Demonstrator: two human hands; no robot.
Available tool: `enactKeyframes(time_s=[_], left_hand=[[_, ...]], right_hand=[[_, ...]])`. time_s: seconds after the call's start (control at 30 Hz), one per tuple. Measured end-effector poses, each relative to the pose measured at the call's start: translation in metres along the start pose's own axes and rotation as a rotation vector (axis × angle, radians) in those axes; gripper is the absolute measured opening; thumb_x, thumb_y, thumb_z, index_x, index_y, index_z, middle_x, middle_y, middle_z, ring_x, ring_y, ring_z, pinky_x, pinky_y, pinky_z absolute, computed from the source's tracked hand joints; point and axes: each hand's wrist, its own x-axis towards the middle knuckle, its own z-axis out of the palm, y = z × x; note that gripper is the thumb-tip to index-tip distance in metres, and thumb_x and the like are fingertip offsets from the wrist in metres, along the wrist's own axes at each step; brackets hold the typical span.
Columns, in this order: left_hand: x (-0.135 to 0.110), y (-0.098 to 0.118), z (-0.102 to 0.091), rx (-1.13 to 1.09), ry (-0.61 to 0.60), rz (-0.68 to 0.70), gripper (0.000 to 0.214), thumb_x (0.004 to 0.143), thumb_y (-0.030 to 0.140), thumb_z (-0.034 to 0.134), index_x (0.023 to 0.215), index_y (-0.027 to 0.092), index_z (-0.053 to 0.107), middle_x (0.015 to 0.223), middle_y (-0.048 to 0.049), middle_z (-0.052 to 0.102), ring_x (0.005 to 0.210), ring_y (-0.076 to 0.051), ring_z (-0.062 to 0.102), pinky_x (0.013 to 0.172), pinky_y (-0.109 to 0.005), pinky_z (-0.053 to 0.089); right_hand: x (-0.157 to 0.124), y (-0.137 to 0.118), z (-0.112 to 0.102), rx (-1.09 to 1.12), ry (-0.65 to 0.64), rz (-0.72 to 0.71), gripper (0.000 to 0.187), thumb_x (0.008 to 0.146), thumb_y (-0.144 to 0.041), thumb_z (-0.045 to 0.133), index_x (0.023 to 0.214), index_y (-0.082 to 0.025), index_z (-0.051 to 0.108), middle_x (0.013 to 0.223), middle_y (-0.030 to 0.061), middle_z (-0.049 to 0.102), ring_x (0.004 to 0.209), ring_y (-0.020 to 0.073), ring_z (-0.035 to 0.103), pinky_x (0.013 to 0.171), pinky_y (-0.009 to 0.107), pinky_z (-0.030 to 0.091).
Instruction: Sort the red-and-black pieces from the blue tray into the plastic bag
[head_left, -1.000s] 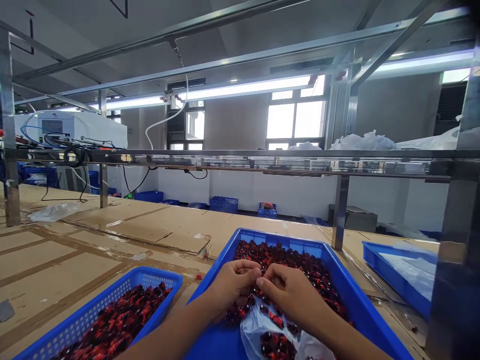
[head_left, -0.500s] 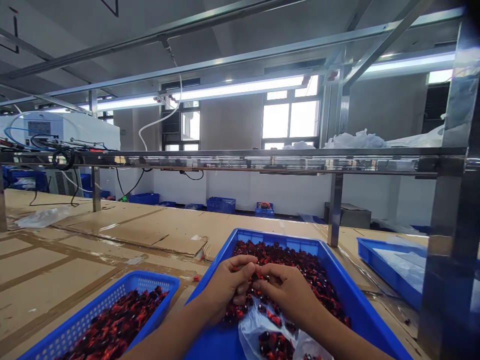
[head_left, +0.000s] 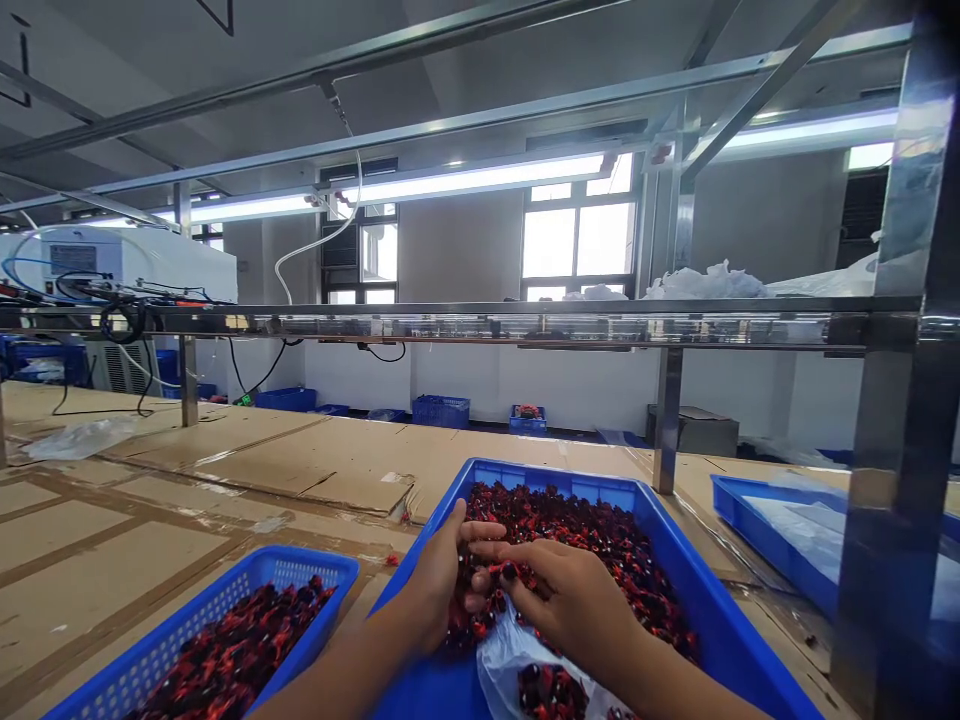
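My left hand is over the blue tray, its thumb raised and its fingers apart and loosely curled; whether anything lies in its palm is hidden. Between the thumb and fingers of my right hand is a small red-and-black piece. The fingertips of both hands are close together. Beneath them, many glossy dark red pieces fill the far part of the tray. A clear plastic bag with more such pieces lies at its near side.
Left of the tray stands a blue perforated basket of similar red pieces. A metal post rises behind the tray and a thicker one at right. Another blue tray holds plastic sheeting. Cardboard covers the table.
My fingertips were pinched together; now my left thumb has lifted and its fingers have spread. My right hand has the small piece showing at its fingertips.
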Motion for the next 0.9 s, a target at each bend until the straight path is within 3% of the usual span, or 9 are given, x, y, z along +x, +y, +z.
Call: enactKeyframes(time_s=[0.17, 0.23, 0.33, 0.43, 0.53, 0.67, 0.77, 0.83, 0.9], left_hand=[[0.003, -0.006, -0.004, 0.104, 0.015, -0.087, 0.076, 0.083, 0.081, 0.023, 0.101, 0.016, 0.058, 0.062, 0.0019, 0.051, 0.039, -0.008, 0.039, 0.036, -0.018, 0.021], [0.003, -0.009, -0.005, 0.155, -0.032, -0.11, 0.081, 0.078, 0.086, 0.021, 0.1, 0.017, 0.058, 0.059, 0.0029, 0.048, 0.039, -0.009, 0.038, 0.036, -0.018, 0.022], [0.005, -0.012, -0.006, 0.201, -0.1, -0.136, 0.086, 0.072, 0.091, 0.021, 0.099, 0.018, 0.058, 0.055, 0.0054, 0.04, 0.038, -0.009, 0.035, 0.036, -0.018, 0.022], [0.006, -0.014, -0.008, 0.225, -0.135, -0.142, 0.088, 0.07, 0.092, 0.018, 0.099, 0.019, 0.057, 0.054, 0.0063, 0.036, 0.038, -0.01, 0.035, 0.034, -0.019, 0.022], [0.006, -0.016, -0.009, 0.246, -0.152, -0.155, 0.089, 0.067, 0.094, 0.016, 0.101, 0.021, 0.055, 0.055, 0.006, 0.037, 0.039, -0.01, 0.037, 0.034, -0.019, 0.023], [0.005, -0.018, -0.005, 0.286, -0.165, -0.205, 0.09, 0.062, 0.097, 0.017, 0.098, 0.023, 0.053, 0.058, 0.0046, 0.042, 0.039, -0.011, 0.04, 0.033, -0.019, 0.024], [0.001, -0.017, 0.002, 0.292, -0.182, -0.226, 0.09, 0.058, 0.099, 0.016, 0.093, 0.023, 0.052, 0.056, 0.0041, 0.043, 0.038, -0.011, 0.04, 0.033, -0.019, 0.024], [-0.002, -0.016, 0.005, 0.285, -0.21, -0.211, 0.092, 0.058, 0.099, 0.013, 0.093, 0.023, 0.053, 0.055, 0.0042, 0.042, 0.038, -0.01, 0.039, 0.033, -0.019, 0.025], [-0.005, -0.016, 0.007, 0.305, -0.235, -0.179, 0.093, 0.06, 0.098, 0.012, 0.095, 0.022, 0.054, 0.056, 0.0037, 0.043, 0.037, -0.01, 0.038, 0.033, -0.019, 0.025]], right_hand=[[-0.001, -0.003, -0.001, -0.104, -0.005, -0.09, 0.022, 0.086, -0.021, 0.053, 0.102, -0.025, 0.069, 0.082, 0.0024, 0.071, 0.07, 0.0161, 0.063, 0.065, 0.025, 0.038], [0.001, -0.004, 0.0, -0.048, 0.017, -0.023, 0.014, 0.083, -0.025, 0.055, 0.087, -0.021, 0.067, 0.069, 0.001, 0.065, 0.062, 0.0149, 0.056, 0.06, 0.025, 0.035], [0.005, -0.003, 0.003, 0.434, 0.023, 0.328, 0.015, 0.077, -0.029, 0.053, 0.065, -0.019, 0.052, 0.053, -0.0051, 0.042, 0.047, 0.0098, 0.038, 0.047, 0.023, 0.026], [0.008, 0.002, 0.004, 1.125, -0.067, 0.656, 0.016, 0.075, -0.037, 0.047, 0.072, -0.021, 0.049, 0.06, -0.0059, 0.042, 0.041, 0.0078, 0.027, 0.035, 0.021, 0.015], [0.01, 0.004, 0.001, 1.344, -0.144, 0.787, 0.023, 0.078, -0.044, 0.049, 0.074, -0.021, 0.051, 0.058, -0.0059, 0.043, 0.038, 0.0068, 0.024, 0.032, 0.02, 0.008], [0.011, -0.002, -0.001, 1.108, -0.206, 0.79, 0.026, 0.08, -0.045, 0.056, 0.07, -0.022, 0.049, 0.047, -0.0106, 0.033, 0.036, 0.0059, 0.017, 0.034, 0.019, 0.012], [0.007, -0.009, -0.002, 0.677, -0.182, 0.503, 0.014, 0.075, -0.033, 0.066, 0.081, -0.021, 0.062, 0.051, -0.0087, 0.043, 0.044, 0.008, 0.035, 0.044, 0.02, 0.026], [0.004, -0.015, -0.005, 0.379, -0.203, 0.279, 0.022, 0.07, -0.021, 0.069, 0.092, -0.023, 0.068, 0.061, -0.0058, 0.058, 0.056, 0.011, 0.049, 0.054, 0.021, 0.032], [0.001, -0.022, -0.007, 0.224, -0.238, 0.163, 0.031, 0.071, -0.016, 0.065, 0.1, -0.027, 0.068, 0.075, -0.0046, 0.069, 0.069, 0.0142, 0.059, 0.063, 0.022, 0.036]])
